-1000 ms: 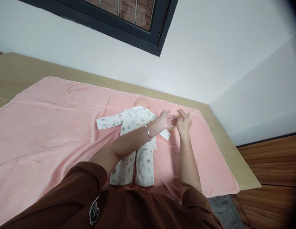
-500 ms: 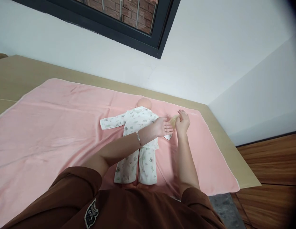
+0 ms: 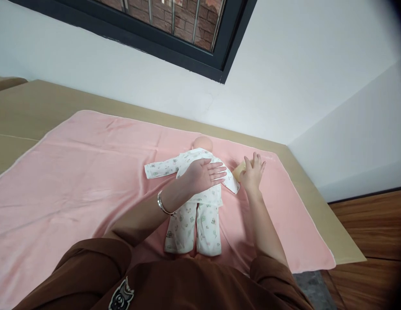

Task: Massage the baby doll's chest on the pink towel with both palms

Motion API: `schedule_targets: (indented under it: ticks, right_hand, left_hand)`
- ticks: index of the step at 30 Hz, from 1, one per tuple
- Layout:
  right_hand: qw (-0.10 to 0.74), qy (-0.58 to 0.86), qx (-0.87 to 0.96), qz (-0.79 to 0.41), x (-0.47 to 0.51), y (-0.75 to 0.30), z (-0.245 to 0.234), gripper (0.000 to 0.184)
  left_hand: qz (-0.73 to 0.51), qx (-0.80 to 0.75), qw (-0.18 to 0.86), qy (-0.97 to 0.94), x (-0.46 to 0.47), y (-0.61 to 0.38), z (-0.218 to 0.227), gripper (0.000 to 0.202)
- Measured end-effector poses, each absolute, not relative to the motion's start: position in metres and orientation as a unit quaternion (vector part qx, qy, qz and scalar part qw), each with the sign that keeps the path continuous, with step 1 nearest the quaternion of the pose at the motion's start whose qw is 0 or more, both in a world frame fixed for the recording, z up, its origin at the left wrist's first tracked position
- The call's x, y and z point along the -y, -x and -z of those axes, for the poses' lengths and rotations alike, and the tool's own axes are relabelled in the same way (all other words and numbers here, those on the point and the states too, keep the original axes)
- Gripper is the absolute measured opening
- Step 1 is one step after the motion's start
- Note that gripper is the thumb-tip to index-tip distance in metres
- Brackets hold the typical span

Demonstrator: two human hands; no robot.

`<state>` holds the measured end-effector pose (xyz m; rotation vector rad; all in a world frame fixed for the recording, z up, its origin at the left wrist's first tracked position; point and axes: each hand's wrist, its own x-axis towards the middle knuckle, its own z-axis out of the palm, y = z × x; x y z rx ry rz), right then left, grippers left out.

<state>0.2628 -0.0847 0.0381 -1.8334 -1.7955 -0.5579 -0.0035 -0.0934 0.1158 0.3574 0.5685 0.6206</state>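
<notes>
A baby doll (image 3: 203, 143) in a white printed sleepsuit (image 3: 194, 206) lies on its back on a pink blanket (image 3: 74, 181), head toward the wall. My left hand (image 3: 203, 174) rests flat on the doll's chest, fingers stretched out, a bracelet on the wrist. My right hand (image 3: 253, 172) is at the end of the doll's right-side sleeve, fingers around a small pale yellow thing (image 3: 239, 171) that looks like the doll's hand.
The blanket covers a tan bed platform (image 3: 316, 202) set against a white wall under a dark-framed window (image 3: 200, 38). Wooden floor (image 3: 374, 241) lies to the right. My brown sleeves fill the bottom of the view.
My left hand has drawn back from the doll's sleeve end and settled flat on its chest. My right hand stays at the sleeve end. The view has shifted slightly.
</notes>
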Motion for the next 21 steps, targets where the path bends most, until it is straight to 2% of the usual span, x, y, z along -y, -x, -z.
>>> schedule_targets:
  ticks: [6,10,15,19,21]
  right_hand:
    - [0.257,0.687,0.645,0.217,0.089,-0.246,-0.045,0.055]
    - [0.325,0.622,0.682,0.205,0.101,-0.195,-0.067,0.053]
    - [0.373,0.487,0.787,0.074,0.121,-0.123,-0.088,0.059]
    - [0.426,0.421,0.801,-0.001,0.136,-0.091,-0.093,0.064]
    - [0.440,0.396,0.805,-0.039,0.144,-0.080,-0.098,0.063]
  left_hand:
    - [-0.337,-0.276,0.886,-0.159,0.091,0.010,-0.119,0.041]
    - [-0.343,-0.307,0.873,-0.159,0.093,0.005,-0.117,0.037]
    - [-0.403,-0.273,0.856,-0.174,0.103,0.005,-0.130,0.032]
    - [-0.435,-0.226,0.849,-0.196,0.109,0.016,-0.147,0.032]
    - [-0.428,-0.241,0.850,-0.193,0.110,0.021,-0.149,0.038]
